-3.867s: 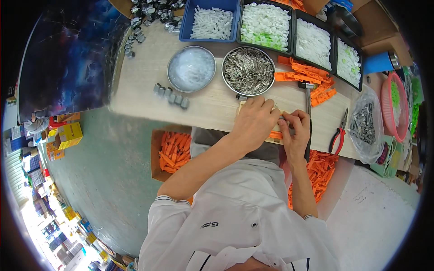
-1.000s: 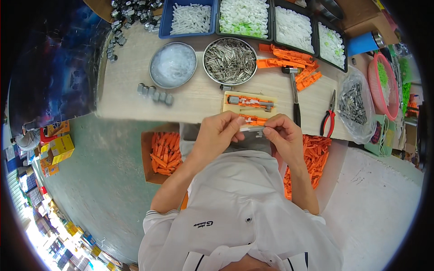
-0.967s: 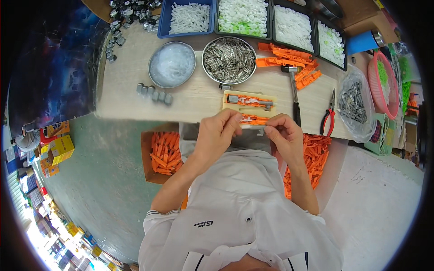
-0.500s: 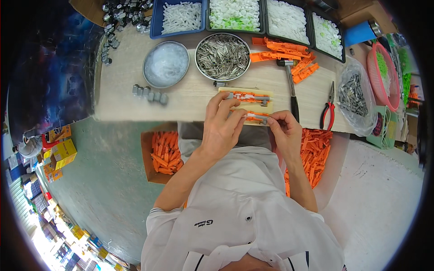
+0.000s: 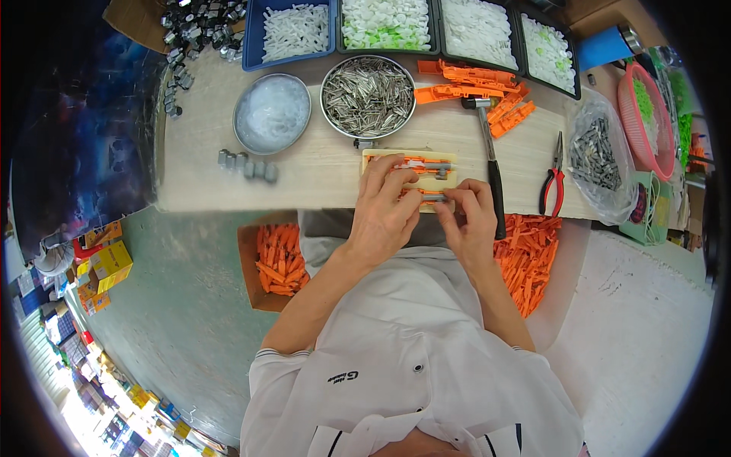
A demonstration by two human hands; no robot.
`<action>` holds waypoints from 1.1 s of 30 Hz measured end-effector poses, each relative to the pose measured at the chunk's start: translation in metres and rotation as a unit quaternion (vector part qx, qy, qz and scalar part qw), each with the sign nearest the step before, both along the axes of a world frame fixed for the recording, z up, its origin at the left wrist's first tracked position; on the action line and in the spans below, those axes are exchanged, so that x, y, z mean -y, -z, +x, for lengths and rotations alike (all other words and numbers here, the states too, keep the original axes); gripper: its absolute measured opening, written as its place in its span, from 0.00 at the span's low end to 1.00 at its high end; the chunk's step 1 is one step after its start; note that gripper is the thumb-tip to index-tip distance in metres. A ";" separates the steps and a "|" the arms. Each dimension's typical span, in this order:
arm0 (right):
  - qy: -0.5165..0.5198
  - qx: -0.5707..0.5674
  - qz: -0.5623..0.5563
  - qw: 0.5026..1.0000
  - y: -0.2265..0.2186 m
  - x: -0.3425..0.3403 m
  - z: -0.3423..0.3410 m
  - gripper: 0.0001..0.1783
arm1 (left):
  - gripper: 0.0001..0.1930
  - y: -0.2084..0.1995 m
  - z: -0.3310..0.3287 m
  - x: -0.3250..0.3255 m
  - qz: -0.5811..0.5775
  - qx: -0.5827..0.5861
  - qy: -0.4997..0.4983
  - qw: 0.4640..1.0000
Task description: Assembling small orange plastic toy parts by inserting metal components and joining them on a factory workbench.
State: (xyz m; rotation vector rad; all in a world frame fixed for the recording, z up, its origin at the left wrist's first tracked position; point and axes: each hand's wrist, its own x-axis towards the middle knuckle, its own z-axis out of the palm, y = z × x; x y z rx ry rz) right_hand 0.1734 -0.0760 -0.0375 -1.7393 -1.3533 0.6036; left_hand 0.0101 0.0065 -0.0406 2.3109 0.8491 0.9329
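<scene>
Hands meet at the near edge of the bench (image 5: 320, 171): my left hand (image 5: 384, 213) lies flat over the pale jig block (image 5: 449, 158), steadying it, fingers spread, gripping nothing. My right hand (image 5: 470, 217) pinches a small grey metal part (image 5: 434, 198) over the orange piece on the block. Hammer (image 5: 487, 152) lies just right of my fingers, red pliers (image 5: 554, 183) further right, pin bowl (image 5: 368, 86) beyond.
</scene>
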 end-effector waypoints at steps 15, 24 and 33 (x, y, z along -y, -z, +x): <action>0.126 0.048 0.110 0.985 0.034 0.089 0.027 0.16 | 0.10 0.001 0.004 0.002 0.011 0.033 -0.041 0.999; 0.217 0.256 -0.327 0.883 0.230 0.287 0.118 0.42 | 0.15 -0.009 0.033 -0.024 0.050 -0.038 0.027 0.998; 0.337 0.026 -0.343 0.877 0.240 0.259 0.093 0.27 | 0.15 0.000 0.031 -0.023 0.062 -0.087 0.025 0.994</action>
